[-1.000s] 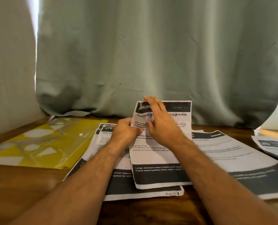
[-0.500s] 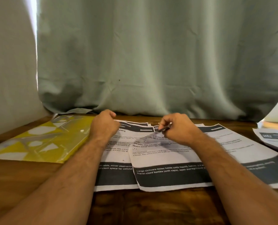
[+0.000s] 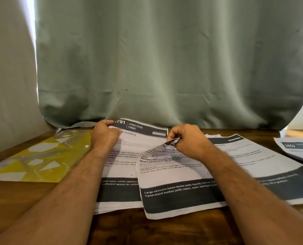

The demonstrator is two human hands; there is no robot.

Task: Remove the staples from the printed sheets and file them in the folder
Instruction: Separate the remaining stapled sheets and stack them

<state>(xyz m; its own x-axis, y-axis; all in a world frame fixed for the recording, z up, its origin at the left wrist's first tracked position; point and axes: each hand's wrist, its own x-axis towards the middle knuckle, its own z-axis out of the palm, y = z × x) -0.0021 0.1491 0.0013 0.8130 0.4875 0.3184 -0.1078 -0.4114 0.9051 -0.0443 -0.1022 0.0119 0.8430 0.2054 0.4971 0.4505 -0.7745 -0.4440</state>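
— At the middle of the wooden table [image 3: 32,200], what were the hands doing?

— The right hand [image 3: 189,142] had its fingers curled and pinched the far left corner of the top printed sheet [image 3: 173,174], that corner peeled up and bent toward the person. The left hand [image 3: 105,134] gripped the far left corner of the sheet under it [image 3: 138,138], the one headed "LIVING ROOM", lifting that end off the table. The two hands were apart, each clamped on its own paper.

— Which way did the sheets run?

— Long axis from the near edge toward the curtain [image 3: 165,59], dark header bands at the far end, dark footer bands at the near end. The top sheet sat slightly skewed, its near corner almost at the table's front edge, overlapping the right half of the lower one.

— Any staple to see?

— Too small to tell.

— And around them?

— The yellow folder [image 3: 41,156] lay flat just left of the left forearm, closed, its long side angled back toward the curtain. More printed pages [image 3: 253,156] spread to the right, partly under the right arm, and another stack [image 3: 297,149] sat at the far right edge. Bare wood showed in front of the folder, at near left.
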